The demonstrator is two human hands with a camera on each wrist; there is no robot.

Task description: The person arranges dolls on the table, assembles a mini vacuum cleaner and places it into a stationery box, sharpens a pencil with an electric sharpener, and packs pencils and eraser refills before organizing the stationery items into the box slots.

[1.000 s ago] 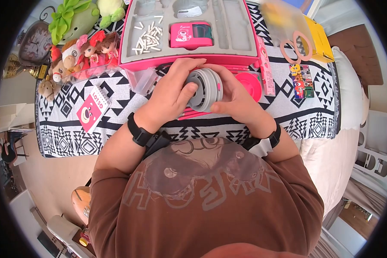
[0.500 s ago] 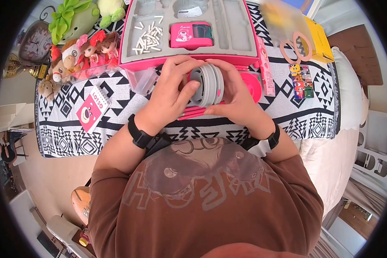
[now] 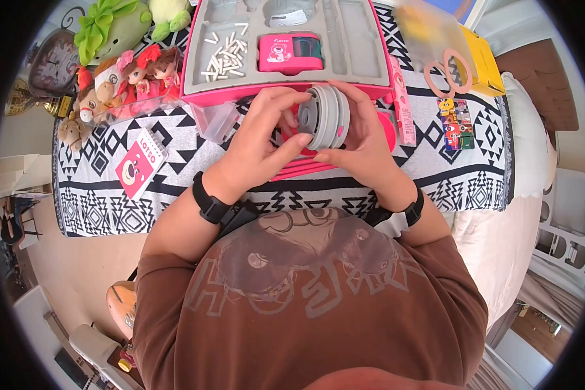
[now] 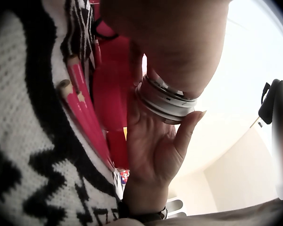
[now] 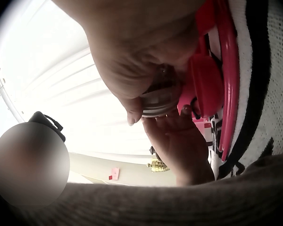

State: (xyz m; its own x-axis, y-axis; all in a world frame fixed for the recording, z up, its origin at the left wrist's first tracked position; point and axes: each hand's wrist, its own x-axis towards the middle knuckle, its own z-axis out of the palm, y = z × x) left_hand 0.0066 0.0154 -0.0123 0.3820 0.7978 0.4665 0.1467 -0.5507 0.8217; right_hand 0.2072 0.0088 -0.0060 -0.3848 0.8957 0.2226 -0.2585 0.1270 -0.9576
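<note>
Both hands are working on one grey ribbed round piece, off the cloth and close to the near wall of the pink case. The left hand is pinching its left side, thumb at the lower rim, fingertips bent over the upper part. The right hand is cupping the other side, thumb low, fingers curving round behind; right fingertip contact is partly hidden, so exact pressure points can't be told. The piece is standing tilted between the hands, its darker grey face turning toward the left hand. Status: handling looks in progress, piece not set down and not sitting in any case recess; whether its ribs are fully folded or partly open can't be told. Already seated: the pink bear-print box, resting in the case's middle recess. Small white sticks are lying loose in the left compartment. Still outside the case: pink pencils are lying between the case and the table's near edge, a pink round part is lying just beside the right hand, and a clear container is resting near the left hand. The LOTSO notepad is lying farther left, toward the near left corner.
</note>
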